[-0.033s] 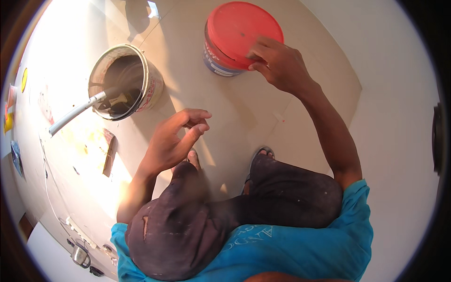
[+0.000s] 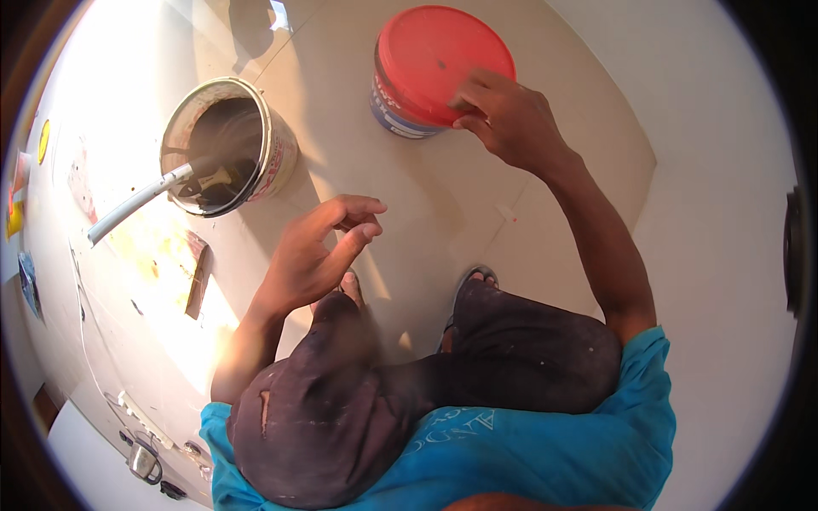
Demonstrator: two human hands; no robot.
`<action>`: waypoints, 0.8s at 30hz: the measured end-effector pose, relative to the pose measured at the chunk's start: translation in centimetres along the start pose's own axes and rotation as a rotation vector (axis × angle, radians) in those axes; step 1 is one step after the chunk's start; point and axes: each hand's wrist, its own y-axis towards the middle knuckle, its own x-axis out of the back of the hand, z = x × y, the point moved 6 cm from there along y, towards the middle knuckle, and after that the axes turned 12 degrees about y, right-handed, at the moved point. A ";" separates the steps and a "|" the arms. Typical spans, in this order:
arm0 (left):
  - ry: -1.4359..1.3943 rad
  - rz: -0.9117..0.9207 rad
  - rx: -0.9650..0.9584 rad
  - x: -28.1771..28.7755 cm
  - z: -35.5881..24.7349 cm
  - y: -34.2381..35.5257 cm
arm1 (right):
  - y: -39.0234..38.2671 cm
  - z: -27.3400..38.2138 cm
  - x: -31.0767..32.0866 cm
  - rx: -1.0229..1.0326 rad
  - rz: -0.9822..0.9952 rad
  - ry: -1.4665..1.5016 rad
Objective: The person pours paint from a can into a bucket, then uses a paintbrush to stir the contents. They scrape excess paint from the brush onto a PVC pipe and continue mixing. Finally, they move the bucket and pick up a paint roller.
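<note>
Two buckets: one red-lidded bucket, one open bucket; two hands.

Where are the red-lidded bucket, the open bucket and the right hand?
red-lidded bucket (image 2: 430, 51): head view, middle of the red lid.
open bucket (image 2: 277, 157): head view, outer wall.
right hand (image 2: 503, 119): head view, back of the hand.

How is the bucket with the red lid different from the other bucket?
The red-lidded bucket is shut under its lid; the open bucket has no lid and looks dark inside. The right hand rests on the red lid's edge, while nobody touches the open bucket, which has a pale long handle sticking out. The left hand hovers empty. Both are round and stand on the floor.
</note>
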 end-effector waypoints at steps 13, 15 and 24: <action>-0.150 -0.200 0.018 0.6 1.2 6.0 | 0.8 -2.3 -1.6 -0.051 0.154 -0.011; -0.029 -0.482 -0.060 1.6 0.4 8.5 | 1.3 -2.1 -1.0 -0.038 0.207 -0.017; 0.382 -0.479 0.273 4.1 5.1 25.9 | 18.7 -8.2 -0.9 -0.322 0.188 -0.096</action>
